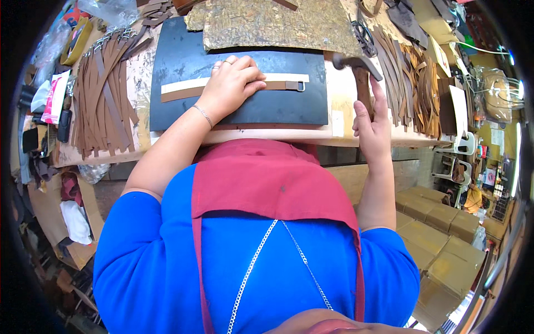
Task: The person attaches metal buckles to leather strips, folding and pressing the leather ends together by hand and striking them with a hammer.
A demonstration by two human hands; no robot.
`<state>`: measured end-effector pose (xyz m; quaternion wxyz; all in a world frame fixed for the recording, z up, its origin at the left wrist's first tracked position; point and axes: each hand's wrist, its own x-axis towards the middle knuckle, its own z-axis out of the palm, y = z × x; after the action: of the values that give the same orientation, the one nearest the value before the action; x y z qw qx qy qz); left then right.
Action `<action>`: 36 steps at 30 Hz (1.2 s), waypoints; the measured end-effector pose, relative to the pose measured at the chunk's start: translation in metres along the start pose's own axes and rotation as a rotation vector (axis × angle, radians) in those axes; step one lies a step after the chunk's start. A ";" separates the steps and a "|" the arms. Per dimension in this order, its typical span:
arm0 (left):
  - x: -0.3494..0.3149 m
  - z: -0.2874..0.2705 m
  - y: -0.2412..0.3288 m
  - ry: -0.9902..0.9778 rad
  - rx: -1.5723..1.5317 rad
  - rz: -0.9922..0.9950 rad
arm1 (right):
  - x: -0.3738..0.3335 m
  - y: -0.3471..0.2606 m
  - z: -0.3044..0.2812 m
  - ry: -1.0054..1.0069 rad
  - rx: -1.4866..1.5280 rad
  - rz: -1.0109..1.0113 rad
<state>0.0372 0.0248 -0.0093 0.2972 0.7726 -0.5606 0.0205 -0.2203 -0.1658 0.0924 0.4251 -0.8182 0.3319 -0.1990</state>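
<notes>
A brown leather strap (181,95) lies across a black work mat (239,114), with a rectangular metal buckle (301,86) at its right end. Along its far edge runs a pale straight strip (286,78). My left hand (231,83) bears down on the middle of both with curled fingers, thumb over the strap; its fingertips are hidden. Right of the mat, my right hand (374,125) grips a hammer (362,83) by its wooden handle, head upward. The index finger stretches along the handle, and the hammer is raised apart from the strap.
A worn, rough board (278,25) overlaps the mat's far edge. Bundles of brown straps lie left (103,94) and right (420,83) on the table. Cardboard boxes (445,245) are stacked on the floor at right; an open box (53,217) stands at left.
</notes>
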 end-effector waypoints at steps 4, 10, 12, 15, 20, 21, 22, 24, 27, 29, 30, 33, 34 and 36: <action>0.001 0.000 0.000 0.007 0.006 0.000 | -0.008 0.007 0.030 0.115 -0.109 -0.594; 0.007 0.001 -0.001 0.016 0.012 0.000 | 0.000 0.019 0.056 -0.268 -0.314 -0.376; -0.001 0.001 0.000 0.012 0.008 -0.004 | -0.005 -0.006 0.050 -0.127 -0.167 -0.463; 0.003 -0.001 0.000 0.032 0.019 0.025 | -0.001 0.001 0.056 0.071 -0.128 -0.671; 0.001 0.000 0.002 -0.020 -0.008 -0.027 | 0.015 0.017 0.058 -0.314 -0.336 -0.319; 0.001 0.001 0.000 -0.022 -0.008 -0.027 | 0.018 0.009 0.055 -0.327 -0.257 -0.370; 0.002 0.002 -0.002 0.005 0.009 -0.011 | 0.019 0.003 0.056 -0.264 -0.105 -0.411; 0.000 0.001 0.003 0.018 0.047 -0.002 | 0.015 -0.012 0.044 -0.142 -0.067 -0.484; 0.001 0.000 0.001 0.026 0.032 0.004 | 0.002 -0.018 0.043 0.078 -0.124 -0.623; 0.001 -0.001 0.003 -0.015 0.029 -0.020 | -0.008 0.008 0.054 -0.012 -0.067 -0.539; 0.003 -0.001 0.003 -0.012 0.028 -0.018 | -0.009 0.022 0.055 -0.170 -0.229 -0.408; 0.002 0.000 0.002 -0.006 0.039 -0.012 | -0.006 0.026 0.055 -0.343 -0.307 -0.305; 0.002 -0.001 0.002 -0.003 0.039 -0.009 | -0.006 0.021 0.055 -0.345 -0.304 -0.305; 0.001 -0.001 0.003 -0.003 0.042 -0.007 | -0.006 0.010 0.054 -0.091 -0.152 -0.485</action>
<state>0.0355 0.0242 -0.0071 0.2801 0.7806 -0.5579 0.0298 -0.1951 -0.1348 0.0537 0.3167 -0.9117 0.1203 -0.2325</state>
